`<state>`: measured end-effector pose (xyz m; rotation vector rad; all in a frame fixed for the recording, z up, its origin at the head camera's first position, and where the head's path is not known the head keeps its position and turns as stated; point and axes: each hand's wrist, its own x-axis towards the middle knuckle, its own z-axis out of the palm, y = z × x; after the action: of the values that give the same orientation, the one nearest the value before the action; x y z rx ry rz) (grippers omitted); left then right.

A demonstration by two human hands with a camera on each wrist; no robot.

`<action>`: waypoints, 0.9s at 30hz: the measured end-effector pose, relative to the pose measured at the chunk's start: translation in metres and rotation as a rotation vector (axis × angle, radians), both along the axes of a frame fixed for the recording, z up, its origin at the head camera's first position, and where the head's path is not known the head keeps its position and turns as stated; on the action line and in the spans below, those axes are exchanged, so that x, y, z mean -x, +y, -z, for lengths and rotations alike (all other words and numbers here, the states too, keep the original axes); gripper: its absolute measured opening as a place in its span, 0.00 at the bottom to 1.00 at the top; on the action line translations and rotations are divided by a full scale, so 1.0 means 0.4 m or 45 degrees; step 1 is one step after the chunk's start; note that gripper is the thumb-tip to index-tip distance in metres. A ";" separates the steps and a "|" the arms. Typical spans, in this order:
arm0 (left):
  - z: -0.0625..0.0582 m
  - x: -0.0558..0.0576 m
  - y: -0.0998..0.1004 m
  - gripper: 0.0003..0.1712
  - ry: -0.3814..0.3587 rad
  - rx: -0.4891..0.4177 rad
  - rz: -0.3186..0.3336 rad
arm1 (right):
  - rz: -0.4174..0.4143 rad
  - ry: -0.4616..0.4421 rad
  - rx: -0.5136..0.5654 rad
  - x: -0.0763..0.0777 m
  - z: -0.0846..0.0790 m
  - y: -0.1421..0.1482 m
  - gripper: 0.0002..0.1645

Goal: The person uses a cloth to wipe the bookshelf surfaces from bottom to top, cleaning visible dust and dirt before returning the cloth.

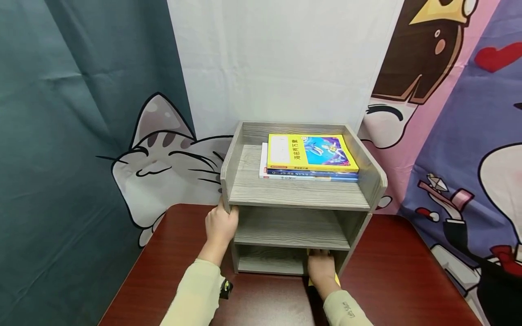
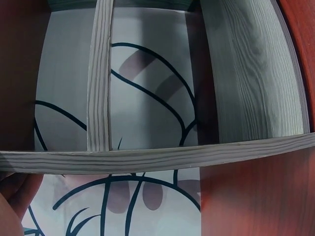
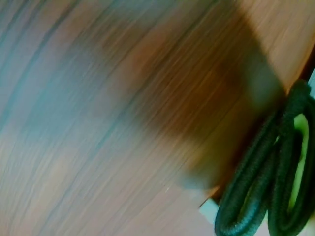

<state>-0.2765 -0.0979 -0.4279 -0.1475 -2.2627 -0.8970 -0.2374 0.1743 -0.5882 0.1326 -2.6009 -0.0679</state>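
Observation:
A grey wood-grain shelf unit stands on the table with two open compartments below its top tray. My left hand grips the left side panel just below the tray, thumb at the front edge. In the left wrist view, the fingers lie against the outer face of that panel. Inside the lowest compartment, at its right end, is my right hand, back upward. It holds a yellow thing, mostly hidden under the palm; I cannot tell its kind. The right wrist view shows a blurred wood-grain surface.
On the tray lies a stack of books, a yellow one uppermost and blue and white ones beneath. The reddish-brown table extends to both sides of the unit. Behind it hang a white cloth and printed curtains.

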 end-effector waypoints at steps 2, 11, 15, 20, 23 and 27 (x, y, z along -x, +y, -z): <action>0.000 0.001 0.000 0.20 0.000 0.000 0.003 | 0.003 0.022 -0.052 0.000 0.000 0.012 0.03; 0.002 0.004 0.000 0.20 0.011 0.003 0.007 | -0.019 0.091 -0.100 -0.002 0.007 0.023 0.08; 0.004 0.005 -0.003 0.19 0.053 0.009 0.004 | -0.014 0.149 -0.010 -0.010 0.006 0.013 0.08; 0.003 0.010 -0.002 0.20 0.106 0.003 0.010 | 0.012 0.076 0.050 -0.007 -0.001 0.013 0.07; 0.007 0.013 -0.003 0.20 0.114 0.002 0.006 | 0.017 0.054 0.073 -0.005 0.001 0.015 0.04; 0.014 0.016 -0.002 0.18 0.122 0.005 0.005 | 0.018 0.051 0.090 -0.006 0.005 0.018 0.02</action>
<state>-0.2828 -0.0985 -0.4336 -0.1933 -2.1763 -0.8690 -0.2352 0.1814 -0.5900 0.0871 -2.5609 0.0164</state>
